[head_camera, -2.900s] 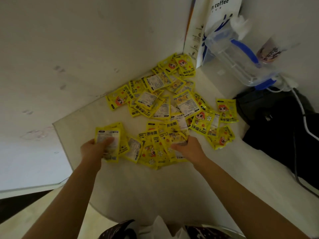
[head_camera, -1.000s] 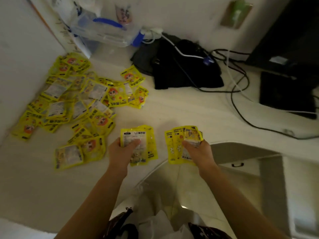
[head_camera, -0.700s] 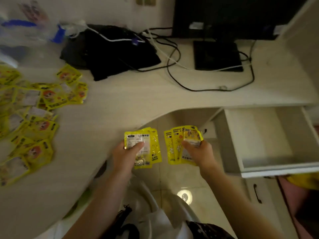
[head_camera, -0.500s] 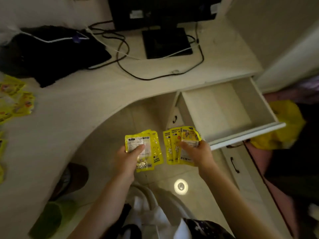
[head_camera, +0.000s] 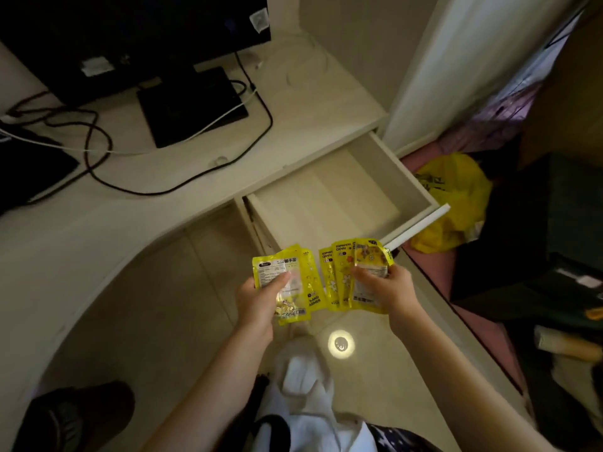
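Observation:
My left hand [head_camera: 257, 300] grips a small stack of yellow hand-warmer packets [head_camera: 295, 282], thumb laid across the front one. Beside it, my right hand [head_camera: 388, 288] holds a fanned bunch of the same yellow packets [head_camera: 346, 275]. Both bunches hang in the air over the tiled floor, just in front of the near edge of an open pale wooden drawer [head_camera: 421, 187], whose inside shows nothing in it.
The curved pale desk [head_camera: 98, 223] carries a black monitor [head_camera: 130, 37] on its stand, with black and white cables. A yellow plastic bag [head_camera: 453, 203] lies right of the drawer beside dark boxes. A dark slipper [head_camera: 81, 415] sits on the floor at lower left.
The view has swung right, away from the pile of packets on the desk, to the open drawer. Both hands still hold their packets and are now closer to the drawer's front.

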Action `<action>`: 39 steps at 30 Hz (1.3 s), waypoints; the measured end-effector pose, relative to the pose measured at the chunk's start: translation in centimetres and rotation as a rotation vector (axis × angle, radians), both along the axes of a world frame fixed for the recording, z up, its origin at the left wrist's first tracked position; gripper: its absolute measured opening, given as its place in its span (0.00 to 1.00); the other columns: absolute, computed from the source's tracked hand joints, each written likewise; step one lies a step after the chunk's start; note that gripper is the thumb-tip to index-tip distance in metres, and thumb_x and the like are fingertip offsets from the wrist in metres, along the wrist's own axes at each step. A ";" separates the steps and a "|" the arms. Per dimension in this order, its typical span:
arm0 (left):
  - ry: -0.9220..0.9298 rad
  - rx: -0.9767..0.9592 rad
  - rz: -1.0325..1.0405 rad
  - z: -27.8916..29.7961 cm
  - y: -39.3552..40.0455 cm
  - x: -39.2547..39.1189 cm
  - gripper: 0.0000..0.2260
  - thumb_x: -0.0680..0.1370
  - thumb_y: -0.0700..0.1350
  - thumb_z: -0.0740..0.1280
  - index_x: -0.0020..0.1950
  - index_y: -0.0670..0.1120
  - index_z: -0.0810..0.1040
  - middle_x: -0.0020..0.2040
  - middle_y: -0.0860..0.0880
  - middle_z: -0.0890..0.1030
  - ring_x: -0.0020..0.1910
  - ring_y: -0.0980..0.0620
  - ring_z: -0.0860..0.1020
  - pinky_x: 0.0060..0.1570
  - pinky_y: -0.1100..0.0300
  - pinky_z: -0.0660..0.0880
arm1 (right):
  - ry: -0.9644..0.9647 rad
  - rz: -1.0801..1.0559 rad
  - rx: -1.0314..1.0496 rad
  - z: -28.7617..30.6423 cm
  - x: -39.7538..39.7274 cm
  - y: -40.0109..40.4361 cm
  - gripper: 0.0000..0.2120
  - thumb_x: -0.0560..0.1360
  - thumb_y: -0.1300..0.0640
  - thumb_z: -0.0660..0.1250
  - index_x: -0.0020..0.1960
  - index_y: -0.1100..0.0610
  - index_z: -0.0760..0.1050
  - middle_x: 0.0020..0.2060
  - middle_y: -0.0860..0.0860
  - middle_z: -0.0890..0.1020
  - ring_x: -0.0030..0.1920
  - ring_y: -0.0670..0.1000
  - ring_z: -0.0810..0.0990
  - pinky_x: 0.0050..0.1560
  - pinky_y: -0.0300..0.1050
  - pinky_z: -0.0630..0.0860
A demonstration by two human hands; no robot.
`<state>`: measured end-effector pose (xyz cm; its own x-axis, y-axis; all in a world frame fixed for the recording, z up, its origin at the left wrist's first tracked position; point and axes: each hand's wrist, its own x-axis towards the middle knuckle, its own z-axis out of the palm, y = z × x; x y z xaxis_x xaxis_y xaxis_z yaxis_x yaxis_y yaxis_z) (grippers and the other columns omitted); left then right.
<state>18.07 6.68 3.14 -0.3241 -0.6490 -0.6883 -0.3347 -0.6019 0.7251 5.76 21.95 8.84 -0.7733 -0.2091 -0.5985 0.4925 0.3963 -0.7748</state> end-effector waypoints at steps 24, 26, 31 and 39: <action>-0.251 0.000 0.148 -4.9 1.4 -17.3 0.10 0.70 0.40 0.74 0.50 0.42 0.80 0.42 0.44 0.83 0.35 0.49 0.79 0.28 0.63 0.73 | -0.068 0.482 0.191 -7.5 -22.6 -3.7 0.08 0.69 0.59 0.75 0.38 0.50 0.77 0.36 0.49 0.82 0.43 0.53 0.82 0.50 0.51 0.80; -0.289 0.004 0.169 -6.0 2.0 -17.8 0.11 0.70 0.41 0.75 0.50 0.43 0.80 0.43 0.45 0.83 0.36 0.50 0.79 0.27 0.64 0.72 | -0.090 0.544 0.201 -9.0 -23.3 -4.2 0.06 0.69 0.60 0.75 0.39 0.51 0.78 0.34 0.49 0.81 0.40 0.51 0.80 0.46 0.46 0.77; -0.375 0.035 0.235 -9.4 1.8 -18.5 0.13 0.69 0.46 0.76 0.50 0.45 0.80 0.44 0.47 0.83 0.39 0.49 0.81 0.35 0.58 0.77 | -0.130 0.686 0.223 -12.9 -23.4 -6.4 0.10 0.69 0.60 0.74 0.50 0.60 0.81 0.41 0.54 0.83 0.42 0.51 0.80 0.42 0.42 0.75; -0.412 0.092 0.305 -14.2 0.9 -18.8 0.07 0.72 0.41 0.73 0.49 0.44 0.82 0.42 0.45 0.83 0.38 0.46 0.81 0.33 0.59 0.76 | -0.186 0.705 0.267 -18.6 -22.4 -9.1 0.08 0.70 0.63 0.73 0.48 0.57 0.79 0.40 0.53 0.81 0.43 0.51 0.79 0.38 0.40 0.74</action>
<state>-0.72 7.59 -11.09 0.1803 -0.6028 -0.7773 -0.3804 -0.7715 0.5100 -16.62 12.82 -9.74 -0.3926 -0.4450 -0.8049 0.1673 0.8260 -0.5383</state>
